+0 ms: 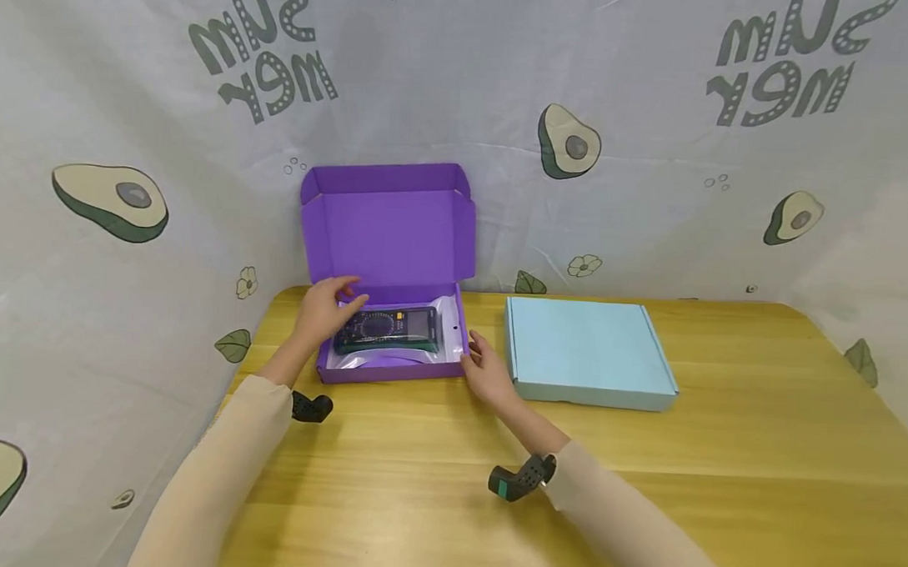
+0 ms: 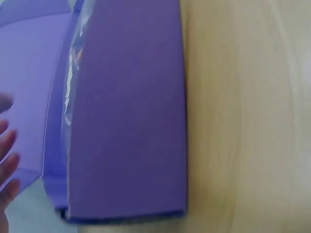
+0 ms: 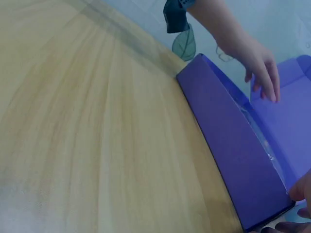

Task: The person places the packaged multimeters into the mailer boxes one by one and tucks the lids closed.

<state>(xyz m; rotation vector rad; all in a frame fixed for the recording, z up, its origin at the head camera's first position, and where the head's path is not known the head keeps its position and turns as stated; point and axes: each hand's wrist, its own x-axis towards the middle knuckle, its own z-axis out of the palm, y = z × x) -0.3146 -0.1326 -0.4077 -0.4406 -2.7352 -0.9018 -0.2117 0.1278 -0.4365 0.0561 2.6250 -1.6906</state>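
Observation:
An open purple cardboard box [image 1: 391, 373] stands on the table with its lid raised at the back. A dark multimeter [image 1: 392, 330] lies inside, within a clear plastic bag [image 1: 450, 321]. Over the box's left part hovers my left hand [image 1: 324, 311], thumb and fingers spread apart with nothing between them; its fingers [image 2: 8, 165] show at the edge of the left wrist view. My right hand [image 1: 488, 375] is at the box's front right corner. In the right wrist view its thumb [image 3: 300, 188] touches that corner, with the other fingers partly cut off by the frame.
A closed light blue box [image 1: 587, 346] lies to the right of the purple one, close to my right hand. Both are on a wooden table [image 1: 417, 482]. Behind hangs a white curtain [image 1: 641, 90] with avocado prints. Each wrist carries a black camera mount [image 1: 522, 478].

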